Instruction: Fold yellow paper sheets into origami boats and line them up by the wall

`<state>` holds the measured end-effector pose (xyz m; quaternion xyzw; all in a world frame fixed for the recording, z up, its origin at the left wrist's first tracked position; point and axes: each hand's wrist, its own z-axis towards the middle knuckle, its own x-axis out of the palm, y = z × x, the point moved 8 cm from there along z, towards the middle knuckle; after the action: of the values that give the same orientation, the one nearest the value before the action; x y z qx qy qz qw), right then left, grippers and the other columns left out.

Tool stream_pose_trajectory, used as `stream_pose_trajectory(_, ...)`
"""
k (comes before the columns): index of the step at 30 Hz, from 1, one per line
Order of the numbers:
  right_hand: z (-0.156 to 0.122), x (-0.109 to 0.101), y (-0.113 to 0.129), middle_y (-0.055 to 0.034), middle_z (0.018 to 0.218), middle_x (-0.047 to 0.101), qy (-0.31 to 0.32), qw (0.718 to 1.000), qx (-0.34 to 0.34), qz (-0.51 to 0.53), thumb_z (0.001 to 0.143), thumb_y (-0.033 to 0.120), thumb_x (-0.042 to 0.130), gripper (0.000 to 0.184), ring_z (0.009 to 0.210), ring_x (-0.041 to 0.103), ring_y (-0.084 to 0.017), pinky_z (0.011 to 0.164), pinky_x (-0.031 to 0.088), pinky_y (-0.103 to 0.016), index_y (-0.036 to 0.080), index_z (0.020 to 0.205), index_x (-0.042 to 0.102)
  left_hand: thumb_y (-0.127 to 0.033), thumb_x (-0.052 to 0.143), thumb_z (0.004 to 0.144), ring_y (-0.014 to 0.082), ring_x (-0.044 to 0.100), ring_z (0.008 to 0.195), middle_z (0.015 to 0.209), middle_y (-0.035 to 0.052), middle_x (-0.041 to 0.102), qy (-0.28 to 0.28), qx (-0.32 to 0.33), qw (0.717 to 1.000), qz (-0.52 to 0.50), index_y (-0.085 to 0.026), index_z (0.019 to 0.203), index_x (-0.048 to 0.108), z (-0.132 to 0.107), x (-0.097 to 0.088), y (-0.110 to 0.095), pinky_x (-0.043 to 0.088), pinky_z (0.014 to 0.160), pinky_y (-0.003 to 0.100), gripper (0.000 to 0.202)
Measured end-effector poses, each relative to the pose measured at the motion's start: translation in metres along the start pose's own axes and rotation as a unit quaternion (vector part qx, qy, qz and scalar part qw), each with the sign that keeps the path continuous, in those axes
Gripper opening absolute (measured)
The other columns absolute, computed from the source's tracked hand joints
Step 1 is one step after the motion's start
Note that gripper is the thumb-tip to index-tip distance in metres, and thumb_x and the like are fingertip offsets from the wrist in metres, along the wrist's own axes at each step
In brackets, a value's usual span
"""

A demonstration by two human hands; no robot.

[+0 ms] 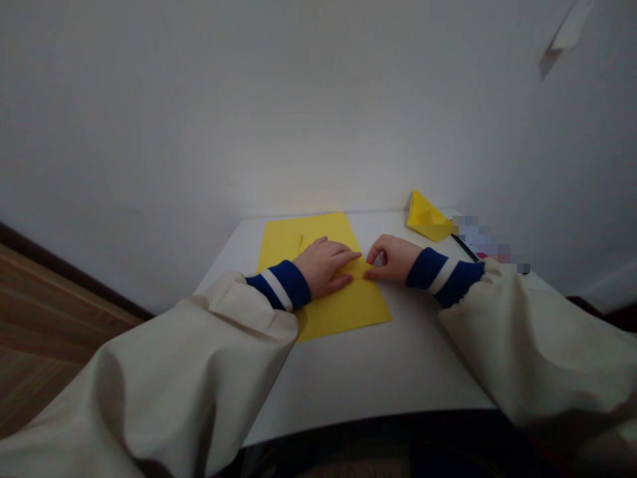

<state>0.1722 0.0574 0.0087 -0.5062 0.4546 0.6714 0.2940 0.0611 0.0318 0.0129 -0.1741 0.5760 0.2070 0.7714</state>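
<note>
A yellow sheet of paper (343, 309) lies flat on the white table (378, 372). My left hand (323, 267) rests on the sheet with its fingers stretched out flat, pressing it down. My right hand (393, 257) sits at the sheet's right edge with its fingers curled and pinched on the paper where a fold runs. The two hands nearly touch. Both arms wear cream sleeves with blue and white cuffs.
A folded yellow paper shape (426, 218) stands at the table's far right, near the wall. A dark thin object (464, 247) lies beside it next to a blurred patch. White walls close the far side; wooden floor (44, 318) shows at the left.
</note>
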Motion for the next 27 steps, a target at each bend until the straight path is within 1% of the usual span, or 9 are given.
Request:
stream_pose_trajectory(3,-0.001,0.000,0.000,-0.0033,0.079,0.059,-0.009,1.000,-0.002,0.028,0.063,0.043,0.068,0.031,0.058,0.047,-0.011,0.054,0.036,-0.025,0.018,0.079,0.059,-0.032,0.051,0.082,0.0238,0.055,0.099,0.112,0.0143,0.059,-0.017,0.028,0.999,-0.008,-0.014,0.121,0.052,0.002,-0.002,-0.003,0.042,0.087,0.041,0.043)
stream_pose_trajectory(6,-0.002,0.000,0.002,-0.0014,0.078,0.059,-0.019,0.996,-0.017,0.081,0.067,0.035,0.065,0.028,0.056,0.045,-0.010,0.053,0.035,-0.024,0.018,0.085,0.052,-0.031,0.055,0.080,0.0241,0.054,0.098,0.112,0.0143,0.059,-0.025,0.035,0.999,0.002,-0.014,0.121,0.052,0.005,-0.004,-0.004,0.042,0.086,0.041,0.045)
stream_pose_trajectory(10,0.000,0.002,0.000,0.0019,0.074,0.056,-0.023,0.989,-0.019,0.146,0.066,0.030,0.066,0.034,0.054,0.045,-0.009,0.053,0.035,-0.024,0.018,0.091,0.046,-0.032,0.059,0.077,0.0250,0.054,0.101,0.113,0.0135,0.059,-0.014,0.014,1.000,0.021,-0.014,0.126,0.045,0.008,-0.005,-0.003,0.038,0.093,0.046,0.054)
stream_pose_trajectory(13,0.002,0.004,-0.001,0.0049,0.067,0.051,-0.016,0.984,-0.014,0.180,0.065,0.029,0.066,0.035,0.052,0.043,-0.009,0.052,0.033,-0.024,0.018,0.092,0.045,-0.033,0.061,0.078,0.0245,0.054,0.104,0.115,0.0113,0.058,-0.021,0.018,0.998,0.054,-0.016,0.132,0.038,0.008,-0.010,-0.006,0.032,0.099,0.051,0.061)
stream_pose_trajectory(15,0.002,0.004,0.001,0.0067,0.063,0.046,-0.015,0.978,-0.025,0.209,0.067,0.026,0.063,0.030,0.051,0.041,-0.009,0.051,0.032,-0.024,0.019,0.089,0.044,-0.032,0.061,0.078,0.0244,0.053,0.105,0.114,0.0103,0.059,-0.054,0.025,0.994,0.091,-0.017,0.131,0.039,0.007,-0.018,-0.009,0.030,0.101,0.052,0.059)
stream_pose_trajectory(17,0.002,0.002,0.006,0.0077,0.060,0.041,-0.020,0.971,-0.043,0.236,0.068,0.022,0.059,0.023,0.051,0.038,-0.009,0.049,0.031,-0.024,0.021,0.082,0.041,-0.031,0.062,0.078,0.0251,0.052,0.109,0.114,0.0099,0.059,-0.110,0.021,0.987,0.118,-0.018,0.126,0.046,0.005,-0.030,-0.010,0.029,0.103,0.052,0.052)
stream_pose_trajectory(21,-0.002,-0.002,0.016,0.0086,0.057,0.035,-0.032,0.965,-0.089,0.246,0.067,0.018,0.054,0.022,0.050,0.034,-0.008,0.048,0.029,-0.023,0.023,0.073,0.033,-0.026,0.061,0.079,0.0273,0.041,0.122,0.121,0.0079,0.055,-0.207,0.017,0.970,0.129,-0.021,0.115,0.054,-0.001,-0.046,-0.009,0.033,0.103,0.049,0.037)
stream_pose_trajectory(24,-0.007,-0.005,0.022,0.0077,0.058,0.037,-0.044,0.965,-0.123,0.227,0.068,0.021,0.053,0.022,0.050,0.034,-0.008,0.049,0.029,-0.023,0.023,0.071,0.032,-0.022,0.057,0.081,0.0257,0.037,0.125,0.128,0.0064,0.051,-0.240,0.028,0.963,0.122,-0.023,0.113,0.055,-0.004,-0.050,-0.010,0.037,0.102,0.046,0.032)
stream_pose_trajectory(27,-0.011,-0.007,0.026,0.0065,0.058,0.039,-0.048,0.976,-0.127,0.172,0.069,0.025,0.054,0.022,0.050,0.034,-0.009,0.049,0.028,-0.024,0.023,0.068,0.032,-0.021,0.056,0.082,0.0253,0.035,0.127,0.133,0.0057,0.046,-0.246,0.032,0.964,0.100,-0.026,0.115,0.052,-0.004,-0.050,-0.010,0.036,0.102,0.048,0.034)
